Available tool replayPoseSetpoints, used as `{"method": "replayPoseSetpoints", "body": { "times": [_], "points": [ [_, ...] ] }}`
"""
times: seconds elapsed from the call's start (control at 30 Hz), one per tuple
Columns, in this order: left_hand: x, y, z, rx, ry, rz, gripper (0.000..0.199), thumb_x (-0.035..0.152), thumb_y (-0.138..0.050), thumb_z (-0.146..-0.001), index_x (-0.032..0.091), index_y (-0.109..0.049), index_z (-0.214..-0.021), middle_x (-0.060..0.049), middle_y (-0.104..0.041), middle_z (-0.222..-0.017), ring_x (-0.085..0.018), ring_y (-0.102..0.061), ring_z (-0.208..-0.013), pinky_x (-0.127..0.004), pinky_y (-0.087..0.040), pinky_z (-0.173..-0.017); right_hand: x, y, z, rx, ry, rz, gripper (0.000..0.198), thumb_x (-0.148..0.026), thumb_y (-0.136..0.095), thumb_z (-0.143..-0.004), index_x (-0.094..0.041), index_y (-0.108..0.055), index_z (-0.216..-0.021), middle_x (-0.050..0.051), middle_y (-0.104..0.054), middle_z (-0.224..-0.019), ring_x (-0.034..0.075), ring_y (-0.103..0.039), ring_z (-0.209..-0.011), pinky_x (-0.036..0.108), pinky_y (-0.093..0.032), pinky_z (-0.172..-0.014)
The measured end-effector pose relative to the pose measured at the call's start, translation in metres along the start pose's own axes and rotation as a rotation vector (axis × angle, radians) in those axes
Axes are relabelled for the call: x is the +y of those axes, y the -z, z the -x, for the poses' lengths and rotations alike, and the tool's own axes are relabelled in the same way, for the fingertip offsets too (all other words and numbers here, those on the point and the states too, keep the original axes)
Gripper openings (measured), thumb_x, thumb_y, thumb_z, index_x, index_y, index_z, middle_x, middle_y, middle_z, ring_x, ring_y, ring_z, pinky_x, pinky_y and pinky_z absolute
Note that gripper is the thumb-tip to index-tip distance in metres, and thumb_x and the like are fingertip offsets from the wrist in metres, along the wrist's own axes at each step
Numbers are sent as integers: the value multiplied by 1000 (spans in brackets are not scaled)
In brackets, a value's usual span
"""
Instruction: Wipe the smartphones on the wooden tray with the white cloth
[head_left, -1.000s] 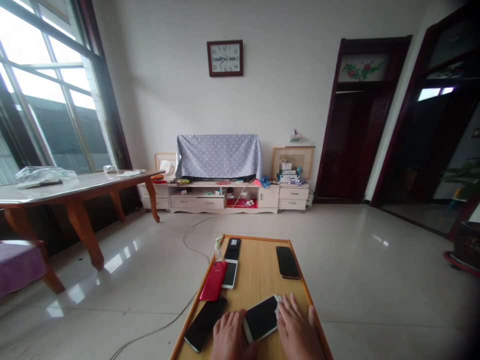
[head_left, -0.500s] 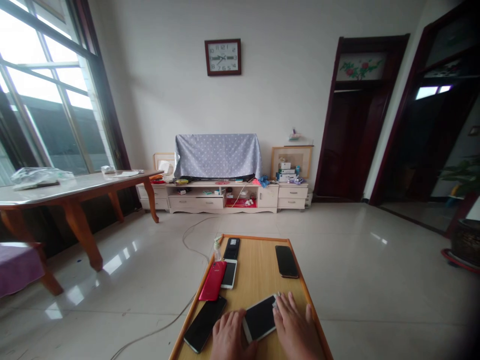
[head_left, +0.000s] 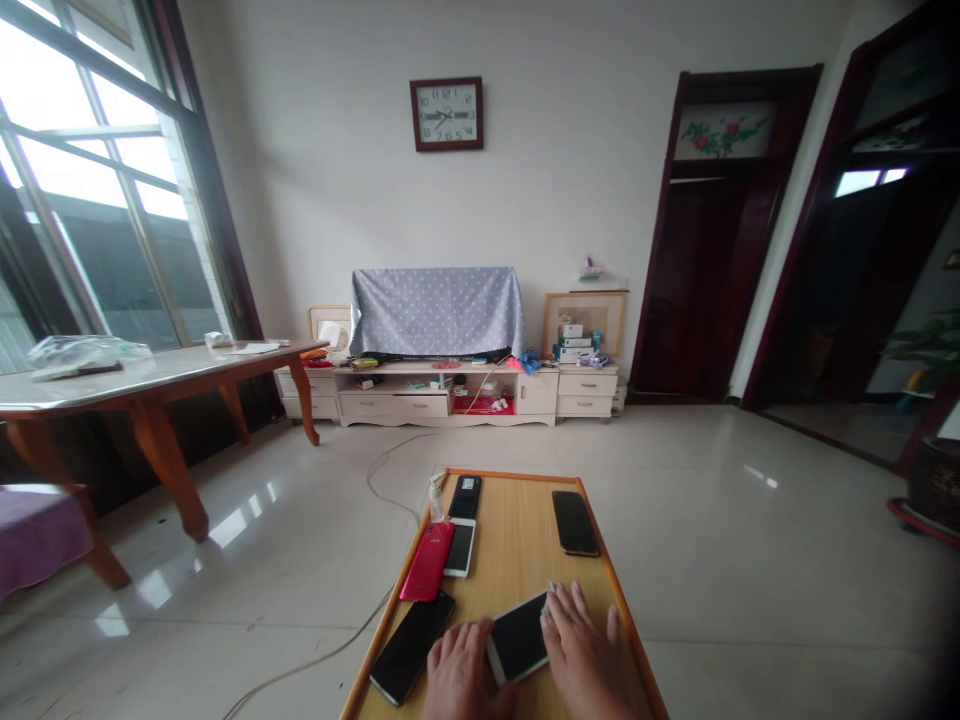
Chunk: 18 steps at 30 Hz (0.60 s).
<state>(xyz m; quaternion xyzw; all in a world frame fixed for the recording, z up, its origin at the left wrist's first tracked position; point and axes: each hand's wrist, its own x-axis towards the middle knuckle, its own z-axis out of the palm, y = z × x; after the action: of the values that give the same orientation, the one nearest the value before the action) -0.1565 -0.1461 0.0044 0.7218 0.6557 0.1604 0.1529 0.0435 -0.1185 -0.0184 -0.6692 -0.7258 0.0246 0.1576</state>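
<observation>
A white-framed smartphone [head_left: 519,640] with a dark screen lies face up and slanted near the front of the wooden tray table. My left hand [head_left: 466,665] grips its lower left end, fingers bent along the edge and thumb low by the corner. Over the phone's right end, my right hand [head_left: 581,645] presses a small pale grey wad, perhaps cloth or tissue, mostly hidden under the fingers. A black phone [head_left: 412,648] rests to the left of my left hand. Beyond it, a red phone [head_left: 427,562] partly overlaps a white phone [head_left: 460,548].
The tray table [head_left: 517,530] has a raised orange-brown rim. A dark phone [head_left: 465,497] and a small spray bottle [head_left: 436,498] stand at its far left; another black phone [head_left: 575,523] lies far right. A cable [head_left: 322,655] runs across the floor. A larger table [head_left: 172,370] stands left.
My right hand and the wad have shifted slightly left over the phone's right end. My left hand keeps its grip, and the phone stays in place.
</observation>
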Motion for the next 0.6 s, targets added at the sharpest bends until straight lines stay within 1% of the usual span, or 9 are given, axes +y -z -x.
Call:
{"method": "replayPoseSetpoints", "body": {
  "times": [0.1,0.17,0.23,0.3,0.37,0.47,0.53,0.6],
  "points": [
    [-1,-1,0,-4,-16,-2,65,37,-61,-71,24,-55,-135,-7,-61,-137,-27,-48,-131,-39,-30,-111,-14,-7,5,-37,68,-30,49,-51,-30,-102,-35,-53,-143,4,-46,-151,35,-35,-145,72,-15,-115],
    [-3,-3,-1,12,-20,5,60,38,-58,-75,24,-56,-133,-7,-62,-135,-27,-49,-130,-40,-31,-110,-23,-15,13,-70,134,-73,47,-52,-35,-101,-38,-56,-140,2,-51,-148,35,-38,-142,71,-19,-116],
    [-4,-5,-2,35,-22,16,56,39,-56,-78,24,-57,-132,-6,-63,-133,-26,-50,-128,-40,-31,-110,-26,-19,17,-96,172,-108,46,-54,-37,-100,-40,-55,-140,2,-51,-147,36,-39,-142,71,-17,-116],
    [-5,-7,-2,48,-20,23,58,38,-59,-75,25,-57,-131,-5,-63,-133,-25,-50,-128,-39,-31,-110,-22,-18,15,-92,144,-109,48,-53,-32,-102,-39,-52,-143,2,-48,-150,35,-35,-145,73,-12,-115],
    [-6,-9,-2,58,-19,35,62,36,-63,-70,26,-57,-131,-4,-63,-133,-25,-49,-128,-38,-30,-110,-14,-12,8,-62,76,-75,50,-51,-27,-103,-36,-49,-146,3,-44,-153,34,-29,-147,74,-8,-115],
    [-6,-10,-1,69,-19,54,63,36,-64,-68,27,-58,-130,-4,-63,-132,-25,-48,-128,-37,-28,-111,-5,-4,-5,-34,-5,-26,53,-48,-23,-103,-32,-46,-148,3,-40,-155,33,-26,-149,74,-8,-115],
    [-6,-9,-1,61,-21,56,63,35,-63,-69,27,-57,-131,-4,-63,-134,-26,-48,-129,-38,-28,-111,-6,-2,-7,-43,-9,-25,53,-47,-24,-103,-31,-45,-149,4,-40,-156,32,-26,-149,73,-8,-115],
    [-6,-7,-1,41,-20,45,64,34,-63,-69,26,-57,-133,-5,-62,-135,-26,-48,-129,-38,-29,-111,-12,-6,-2,-60,23,-48,53,-48,-26,-103,-32,-47,-148,4,-40,-155,33,-28,-148,73,-8,-115]
  ]
}}
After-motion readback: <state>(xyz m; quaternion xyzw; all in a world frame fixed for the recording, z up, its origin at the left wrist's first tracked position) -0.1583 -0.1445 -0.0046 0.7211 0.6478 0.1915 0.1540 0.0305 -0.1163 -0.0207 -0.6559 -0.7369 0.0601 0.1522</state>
